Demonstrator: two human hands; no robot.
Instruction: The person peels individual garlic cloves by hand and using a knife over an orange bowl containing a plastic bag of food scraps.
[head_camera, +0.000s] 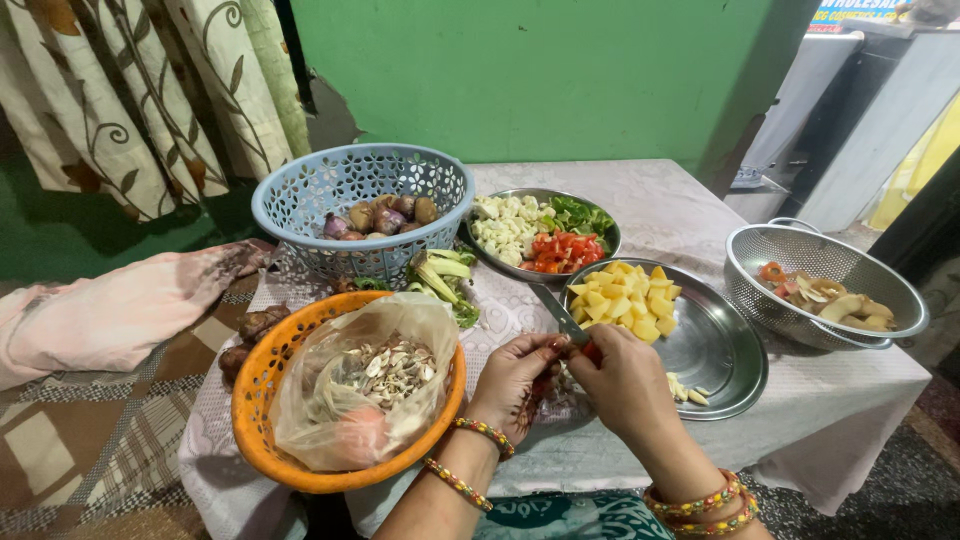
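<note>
Beside steel plate (722, 352): right hand (628, 385) grips knife (560, 314).

We count two plastic baskets, one blue (300, 205) far left, one orange (262, 440) near left; two steel plates (725, 385), far (610, 235) and near; one steel colander (845, 262) right; one knife (560, 315); two hands, left (515, 380) and right (625, 385).
</note>
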